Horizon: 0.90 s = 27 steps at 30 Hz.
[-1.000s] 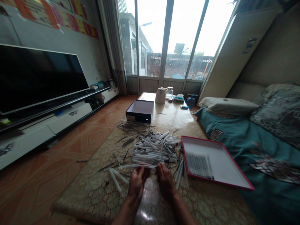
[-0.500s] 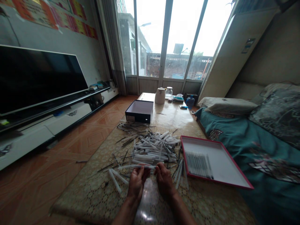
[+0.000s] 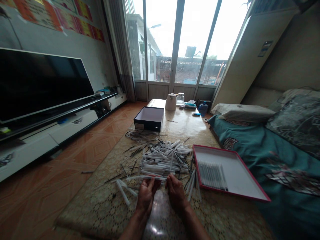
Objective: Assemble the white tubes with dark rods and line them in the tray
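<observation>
My left hand (image 3: pixel 145 194) is closed around a white, translucent pen barrel (image 3: pixel 158 178), thumb on top. Fingers of my right hand (image 3: pixel 176 192) are pinched at the barrel's right end; anything small between them is hidden. Just beyond both hands lies a heap of white pen barrels (image 3: pixel 160 160) mixed with thin dark refills (image 3: pixel 116 178). A few loose barrels (image 3: pixel 123 192) rest left of my left hand, and more barrels (image 3: pixel 191 185) lie right of my right hand. A row of pens (image 3: pixel 212 175) sits side by side in a shallow red-rimmed box lid (image 3: pixel 243 173).
A dark open box (image 3: pixel 147 126) stands behind the heap on the patterned table (image 3: pixel 100 213). Farther back are a beige kettle (image 3: pixel 171 102), a glass jar (image 3: pixel 180 99) and a tissue pack (image 3: pixel 190 104). A sofa (image 3: pixel 240 153) borders the right side.
Almost nothing differs. Both hands stay at the same place with the barrel between them; the right fingers have shifted very slightly.
</observation>
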### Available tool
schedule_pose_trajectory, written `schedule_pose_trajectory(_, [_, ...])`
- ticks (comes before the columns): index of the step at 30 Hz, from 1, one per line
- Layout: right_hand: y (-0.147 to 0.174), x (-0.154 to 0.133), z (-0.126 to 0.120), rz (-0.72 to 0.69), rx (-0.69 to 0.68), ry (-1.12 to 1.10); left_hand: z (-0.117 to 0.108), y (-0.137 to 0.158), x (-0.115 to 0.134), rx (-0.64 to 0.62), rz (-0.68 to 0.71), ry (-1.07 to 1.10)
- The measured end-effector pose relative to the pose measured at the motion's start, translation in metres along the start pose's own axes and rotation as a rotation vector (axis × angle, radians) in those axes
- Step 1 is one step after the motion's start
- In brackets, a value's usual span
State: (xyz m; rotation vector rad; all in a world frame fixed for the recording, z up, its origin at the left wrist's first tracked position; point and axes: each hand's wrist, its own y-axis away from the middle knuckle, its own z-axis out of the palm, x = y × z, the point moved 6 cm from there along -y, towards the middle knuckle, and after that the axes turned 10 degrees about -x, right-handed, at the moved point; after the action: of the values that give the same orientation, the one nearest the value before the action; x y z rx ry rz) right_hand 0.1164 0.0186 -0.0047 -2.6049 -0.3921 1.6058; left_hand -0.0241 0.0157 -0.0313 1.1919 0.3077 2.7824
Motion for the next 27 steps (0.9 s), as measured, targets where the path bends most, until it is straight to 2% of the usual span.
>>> schedule_pose_trajectory(9, [0.0006,0.0022,0.0003,-0.009,0.014,0.028,-0.0026,-0.0001,-0.0002,-0.003,0.013,0.010])
schedule_pose_trajectory(18, [-0.0001,0.0088,0.0028,-0.021,0.041,0.179,0.0030,0.0026,0.0032,-0.067,0.051,-0.050])
schedule_pose_trajectory(27, [0.0003,0.0045,0.0019,0.021,-0.004,0.090,0.0008,0.0030,0.0010,-0.083,0.056,-0.048])
